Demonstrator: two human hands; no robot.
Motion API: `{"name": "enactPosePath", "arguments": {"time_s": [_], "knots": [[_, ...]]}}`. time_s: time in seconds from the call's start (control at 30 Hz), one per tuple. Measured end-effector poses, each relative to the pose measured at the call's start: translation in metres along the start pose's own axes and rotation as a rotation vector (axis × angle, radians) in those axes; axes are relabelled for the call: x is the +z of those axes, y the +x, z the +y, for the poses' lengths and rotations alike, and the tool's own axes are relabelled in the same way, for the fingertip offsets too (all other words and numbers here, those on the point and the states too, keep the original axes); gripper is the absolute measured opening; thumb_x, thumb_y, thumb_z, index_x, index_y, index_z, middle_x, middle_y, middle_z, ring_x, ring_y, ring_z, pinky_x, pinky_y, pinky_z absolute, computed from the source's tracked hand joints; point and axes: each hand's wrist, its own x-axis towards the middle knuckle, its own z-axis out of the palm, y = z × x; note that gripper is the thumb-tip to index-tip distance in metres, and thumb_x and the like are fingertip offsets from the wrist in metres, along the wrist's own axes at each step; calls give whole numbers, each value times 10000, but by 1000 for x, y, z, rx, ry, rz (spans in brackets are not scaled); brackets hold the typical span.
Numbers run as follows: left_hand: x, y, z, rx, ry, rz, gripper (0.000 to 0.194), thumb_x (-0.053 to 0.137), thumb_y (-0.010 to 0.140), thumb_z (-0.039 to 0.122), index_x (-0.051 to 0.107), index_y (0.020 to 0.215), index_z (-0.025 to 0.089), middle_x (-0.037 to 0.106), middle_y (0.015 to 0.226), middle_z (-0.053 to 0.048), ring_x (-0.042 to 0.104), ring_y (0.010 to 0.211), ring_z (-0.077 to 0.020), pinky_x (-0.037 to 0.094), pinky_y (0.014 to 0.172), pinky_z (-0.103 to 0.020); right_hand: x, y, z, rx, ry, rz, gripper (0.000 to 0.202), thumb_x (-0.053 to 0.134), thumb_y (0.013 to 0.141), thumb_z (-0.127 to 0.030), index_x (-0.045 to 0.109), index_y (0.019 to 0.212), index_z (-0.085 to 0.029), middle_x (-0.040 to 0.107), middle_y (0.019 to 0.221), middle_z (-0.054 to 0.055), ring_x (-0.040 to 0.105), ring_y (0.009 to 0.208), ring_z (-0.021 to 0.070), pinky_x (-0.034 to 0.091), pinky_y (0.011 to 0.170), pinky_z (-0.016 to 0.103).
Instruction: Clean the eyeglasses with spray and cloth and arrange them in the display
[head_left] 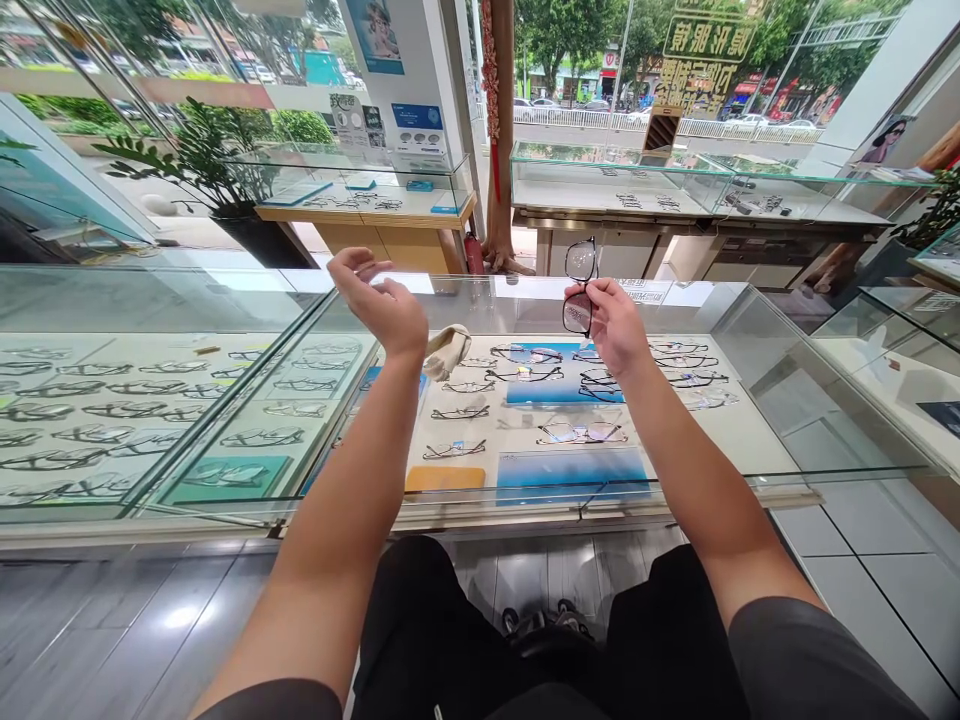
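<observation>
My right hand (615, 325) pinches a pair of dark-framed eyeglasses (578, 312) near the bridge, held on end above the glass counter (517, 300). Lettering shows on the lower lens. To the left, my left hand (382, 308) is raised over the counter with its fingers loosely curled and apart, and nothing shows in it. A crumpled beige cloth (448, 352) lies on the glass just right of my left wrist. Beneath the glass, several eyeglasses (582, 432) rest in rows, some on blue display cards (570, 470).
More eyeglasses (135, 410) fill the case on the left, with a green card (229, 478) near its front. Further back stand two glass display cases (360, 195), a potted plant (251, 225), a wooden trunk (501, 150) and a red fire extinguisher (474, 254).
</observation>
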Motion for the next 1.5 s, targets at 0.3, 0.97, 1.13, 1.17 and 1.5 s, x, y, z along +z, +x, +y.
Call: {"name": "enactPosePath", "arguments": {"time_s": [0.3,0.97,1.13,1.17,1.5], "knots": [[10,-7,-2,50,-87,-6,323,534,974,35,509,1222,240,673,1246,-96,776,1091,-192,631,996,-337,0,0,3,0,26,-8,242,789,903,-462,606,909,-304,819,1070,21,747,1081,223,607,902,399],[-4,4,-20,136,636,-887,205,637,763,170,773,907,226,808,988,-133,697,927,-335,504,813,-419,3,0,4,10,105,-21,253,846,853,-421,636,874,-282,825,987,10,735,976,185,585,834,326],[-14,9,-1,45,379,-749,190,682,860,361,646,744,214,697,762,-60,584,718,-219,417,680,-351,5,0,3,17,140,-25,264,871,831,-412,649,858,-271,829,971,0,729,958,172,572,821,302],[-15,9,2,5,291,-731,265,703,867,409,623,711,210,656,712,-44,556,678,-196,402,654,-334,6,-1,2,19,138,-31,271,874,830,-417,647,858,-271,828,972,-1,727,960,172,568,818,301],[-15,3,23,-472,-608,-896,312,894,761,343,795,977,141,763,870,-75,692,754,-184,571,675,-291,12,-10,-4,52,98,-150,309,895,840,-450,648,863,-266,829,983,17,728,983,192,536,842,329]]}}
